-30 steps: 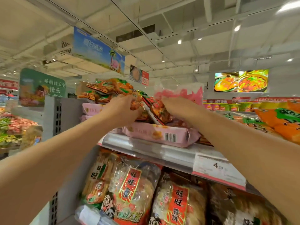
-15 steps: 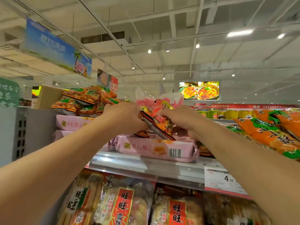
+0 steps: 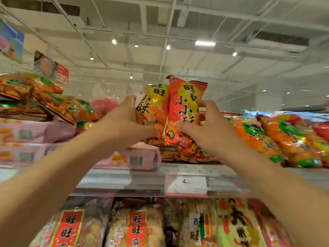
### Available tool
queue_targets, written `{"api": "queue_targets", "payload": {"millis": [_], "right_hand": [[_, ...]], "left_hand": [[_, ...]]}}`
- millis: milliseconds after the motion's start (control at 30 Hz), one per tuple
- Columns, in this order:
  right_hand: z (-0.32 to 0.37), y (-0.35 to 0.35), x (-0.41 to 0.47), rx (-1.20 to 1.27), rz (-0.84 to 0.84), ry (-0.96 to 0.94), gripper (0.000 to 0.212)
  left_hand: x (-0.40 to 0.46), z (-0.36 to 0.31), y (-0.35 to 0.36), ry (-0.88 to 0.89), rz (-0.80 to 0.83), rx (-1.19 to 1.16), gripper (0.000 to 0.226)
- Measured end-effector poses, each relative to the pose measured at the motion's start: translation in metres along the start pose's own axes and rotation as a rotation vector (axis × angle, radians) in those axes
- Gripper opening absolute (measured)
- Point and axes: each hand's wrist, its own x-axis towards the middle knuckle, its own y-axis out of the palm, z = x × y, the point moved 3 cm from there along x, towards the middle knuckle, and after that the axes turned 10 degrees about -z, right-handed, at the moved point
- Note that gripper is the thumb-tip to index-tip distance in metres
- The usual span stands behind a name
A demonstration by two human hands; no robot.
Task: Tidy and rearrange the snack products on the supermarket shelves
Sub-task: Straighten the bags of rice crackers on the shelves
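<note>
Two red-and-yellow snack bags stand upright side by side on the top shelf (image 3: 124, 182). My left hand (image 3: 122, 125) grips the left bag (image 3: 154, 106) along its left edge. My right hand (image 3: 204, 127) grips the right bag (image 3: 185, 102), thumb on its front and fingers curled round its right edge. Both bags rest on similar orange bags lying flat (image 3: 185, 154) beneath them. The view is blurred.
Pink packs (image 3: 135, 157) lie flat under and left of my hands, with orange-green bags (image 3: 58, 106) stacked above them at left. More orange-green bags (image 3: 277, 139) lie to the right. A price tag (image 3: 186, 184) hangs on the shelf edge. Rice-cracker packs (image 3: 137, 227) fill the shelf below.
Both hands have raised the snack bags from tilted to upright, fronts facing me. My view has shifted right and closer to the shelf.
</note>
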Motion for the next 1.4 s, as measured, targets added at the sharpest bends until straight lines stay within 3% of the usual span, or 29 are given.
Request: {"api": "queue_targets", "payload": {"millis": [67,200,333,400,633,733,900,1100,1233,1400], "right_hand": [[-0.015,-0.038,-0.010,-0.064,-0.029,-0.020,0.067],[-0.046,-0.127,-0.032,-0.170,-0.150,-0.060,0.060],[-0.090,-0.221,-0.051,-0.287,-0.232,-0.062,0.069],[-0.116,-0.266,-0.062,-0.334,-0.230,-0.049,0.077],[-0.215,-0.423,-0.077,-0.393,-0.162,0.046,0.078],[-0.247,-0.466,-0.058,-0.342,-0.213,0.066,0.077],[-0.281,-0.489,-0.005,-0.342,-0.240,0.064,0.076],[-0.312,-0.448,0.053,-0.213,-0.159,0.046,0.075],[-0.341,-0.420,0.068,-0.358,-0.037,0.089,0.082],[-0.365,-0.417,0.063,-0.557,0.065,0.080,0.065]], "left_hand": [[-0.005,-0.026,0.030,0.036,0.147,-0.124,0.046],[-0.024,-0.094,0.094,0.072,0.305,-0.389,0.037],[-0.050,-0.162,0.169,-0.004,0.408,-0.537,0.067],[-0.066,-0.194,0.208,0.003,0.460,-0.573,0.053],[-0.108,-0.311,0.337,0.014,0.333,-0.622,0.049],[-0.106,-0.336,0.366,0.044,0.211,-0.567,0.064],[-0.082,-0.341,0.391,0.030,0.119,-0.428,0.073],[-0.059,-0.328,0.416,0.041,0.060,-0.278,0.082],[-0.049,-0.324,0.442,0.079,0.100,-0.193,0.087],[-0.052,-0.322,0.462,0.145,0.168,-0.013,0.084]]}}
